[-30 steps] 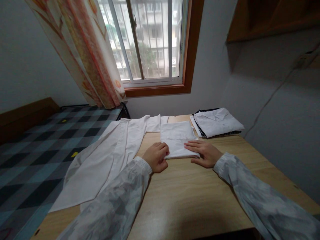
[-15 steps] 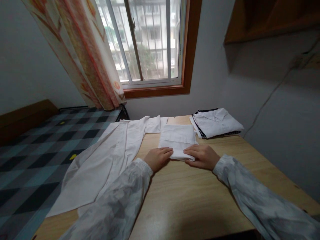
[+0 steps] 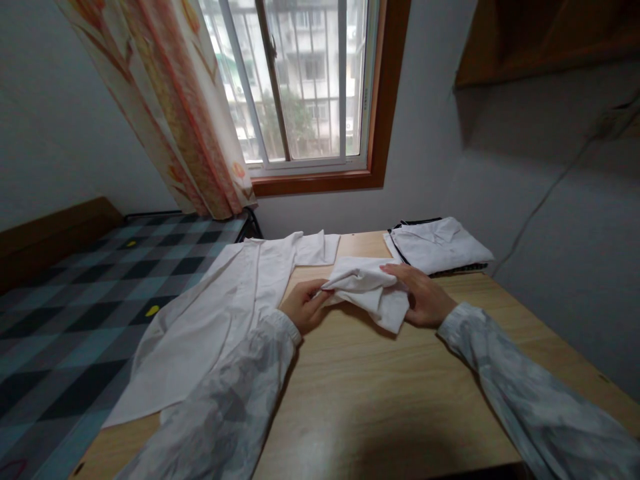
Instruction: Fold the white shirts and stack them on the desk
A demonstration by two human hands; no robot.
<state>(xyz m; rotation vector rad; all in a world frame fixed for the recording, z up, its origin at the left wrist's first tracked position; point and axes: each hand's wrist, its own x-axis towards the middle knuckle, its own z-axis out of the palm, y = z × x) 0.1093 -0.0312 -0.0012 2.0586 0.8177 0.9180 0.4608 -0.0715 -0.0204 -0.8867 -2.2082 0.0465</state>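
Left hand [image 3: 303, 305] and right hand [image 3: 423, 297] both gripping folded white cloth [image 3: 367, 290], lifted off wooden bench [image 3: 380, 393]; stacked folded white shirts [image 3: 440, 245] just beyond right hand.

**Cloth, wood and glass at your table**

You held a soft, matt white cloth garment [image 3: 367, 288], creased where it bunched. The table [image 3: 380, 393] under it was pale wood grain with a smooth, faintly shiny finish. Your sleeves were thin mottled fabric. The window frame [image 3: 380, 107] looked like varnished wood, and the curtain [image 3: 175, 107] like printed cloth.
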